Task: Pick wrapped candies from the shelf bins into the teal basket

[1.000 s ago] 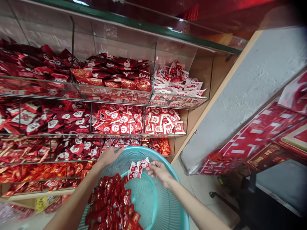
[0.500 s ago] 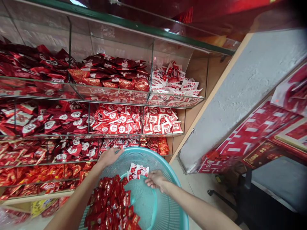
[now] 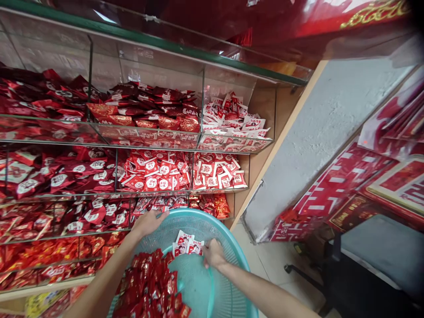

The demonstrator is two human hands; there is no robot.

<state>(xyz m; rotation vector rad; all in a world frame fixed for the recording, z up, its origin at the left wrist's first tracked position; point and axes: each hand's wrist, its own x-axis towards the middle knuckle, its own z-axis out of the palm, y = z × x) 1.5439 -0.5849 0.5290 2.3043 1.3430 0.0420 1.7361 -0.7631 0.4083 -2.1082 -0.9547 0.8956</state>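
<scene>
A round turquoise plastic basket [image 3: 233,244] stands low in front of me, below the shelves. My left hand [image 3: 149,222] is closed on its far left rim. Inside the basket, my right hand [image 3: 214,253] is beside a few white-and-red candy packets [image 3: 187,243], its curled fingers at their right edge. Those fingers are partly hidden and blurred, so whether they pinch a packet is unclear. A heap of shiny dark red wrapped candies [image 3: 150,282] fills the basket's left side.
Glass-divided shelves [image 3: 152,145] full of red and white packets rise ahead. On the right are a grey wall [image 3: 298,119], red printed bags [image 3: 334,181] and a black office chair [image 3: 357,274]. Tiled floor [image 3: 274,260] shows beside the basket.
The view has shifted slightly, with the shelves appearing further left. My right hand has turned and its fingers now point down beside the white packets. The left hand stays on the rim.
</scene>
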